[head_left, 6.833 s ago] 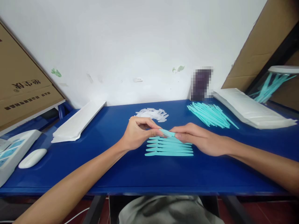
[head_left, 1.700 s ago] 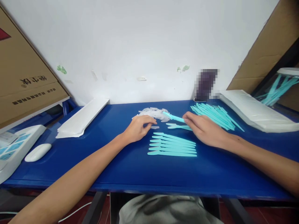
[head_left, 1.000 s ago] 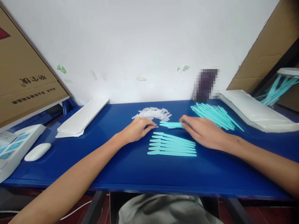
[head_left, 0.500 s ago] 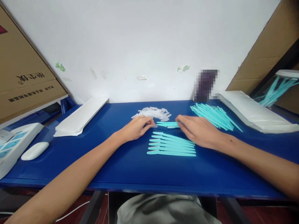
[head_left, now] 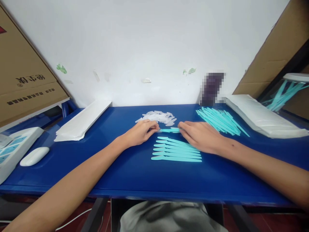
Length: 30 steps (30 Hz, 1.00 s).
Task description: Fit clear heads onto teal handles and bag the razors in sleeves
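My left hand (head_left: 142,132) is closed in a pinch on a small clear cap, mostly hidden by the fingertips. From the right, my right hand (head_left: 202,134) grips a turquoise eyebrow razor (head_left: 169,130) by its handle. The razor's blade end reaches the left fingertips and the cap; how far inside it sits, I cannot tell. Just below, several more eyebrow razors (head_left: 177,159) lie in a neat row, blade ends to the left. Behind my left hand is a heap of translucent caps (head_left: 158,116). Beyond my right hand lies a loose pile of turquoise razors (head_left: 219,120).
White flat packs lie at the left (head_left: 83,120) and right (head_left: 267,117) of the blue table (head_left: 130,180). A white mouse-shaped object (head_left: 34,156) and a white device (head_left: 18,148) sit far left. Cardboard (head_left: 29,64) leans there; a clear container (head_left: 287,91) of razors stands right.
My right hand has moved left with the eyebrow razor, bringing its blade end up to the cap at my left fingertips. My left hand stays nearly still.
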Tool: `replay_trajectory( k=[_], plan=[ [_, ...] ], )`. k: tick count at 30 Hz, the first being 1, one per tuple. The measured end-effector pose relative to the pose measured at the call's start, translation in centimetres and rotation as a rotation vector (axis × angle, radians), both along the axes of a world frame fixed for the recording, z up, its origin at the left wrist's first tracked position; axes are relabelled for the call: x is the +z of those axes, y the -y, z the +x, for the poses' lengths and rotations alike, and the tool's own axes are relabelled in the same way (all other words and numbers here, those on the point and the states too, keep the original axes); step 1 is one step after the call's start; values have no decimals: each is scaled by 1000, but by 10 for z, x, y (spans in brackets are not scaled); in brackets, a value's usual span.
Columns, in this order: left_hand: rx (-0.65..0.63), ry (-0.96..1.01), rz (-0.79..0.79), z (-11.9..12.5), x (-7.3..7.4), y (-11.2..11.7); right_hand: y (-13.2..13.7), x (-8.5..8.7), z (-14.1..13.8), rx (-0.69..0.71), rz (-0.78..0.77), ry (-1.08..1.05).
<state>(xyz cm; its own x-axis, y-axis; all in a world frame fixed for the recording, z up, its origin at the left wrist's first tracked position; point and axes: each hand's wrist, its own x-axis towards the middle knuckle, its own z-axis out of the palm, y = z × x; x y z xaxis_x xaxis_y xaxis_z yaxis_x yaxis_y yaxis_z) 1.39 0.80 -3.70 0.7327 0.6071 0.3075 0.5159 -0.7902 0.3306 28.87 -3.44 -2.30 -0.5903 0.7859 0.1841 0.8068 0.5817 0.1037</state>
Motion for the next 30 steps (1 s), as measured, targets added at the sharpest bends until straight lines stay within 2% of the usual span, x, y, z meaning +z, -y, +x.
replay_trajectory(
  k=[6,12,22,30],
  plan=[
    [-8,21,-24,-2,-1,1,0,0,-3,12,35,16],
    [-13,-6,59,-1,-4,1,3,-1,-7,6,-11,-2],
    [14,373,170,11,5,19,4,8,6,62,-133,-450],
    [-48,279,260,18,2,23,7,6,2,82,-124,-394]
  ],
)
